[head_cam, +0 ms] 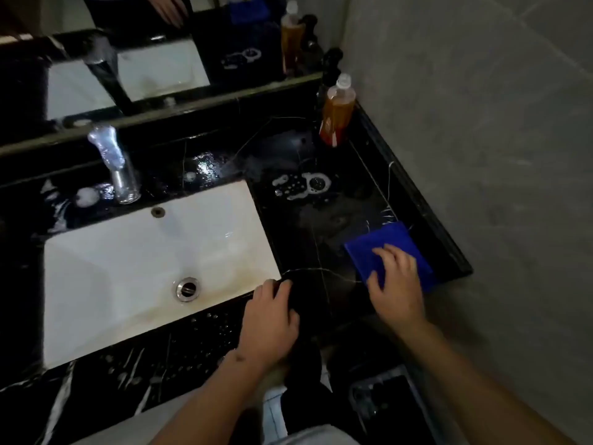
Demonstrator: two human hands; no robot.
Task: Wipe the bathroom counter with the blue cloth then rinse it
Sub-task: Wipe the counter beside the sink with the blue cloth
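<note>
Our right hand (396,284) lies flat on the blue cloth (390,253), fingers spread and fairly straight, pressing it onto the black counter (321,226). The cloth is folded into a square and sits to the right of the sink (154,261), close to the counter's right edge where it meets the grey wall (481,123). Our left hand (271,319) rests on the counter's front edge just beside the sink's near right corner, fingers loosely curled over the rim and holding nothing.

Past the cloth, farther from us and still right of the sink, a patch of soapy foam and droplets (303,185) sits on the dark stone. In the back corner, well beyond the sink's right end, stands an amber bottle (337,112) with a pale cap, with a dark pump bottle (330,67) just behind it. The chrome faucet (117,165) rises behind the sink's back rim, and the drain (187,288) shows in the basin's floor. Above the sink runs a mirror (144,69).
</note>
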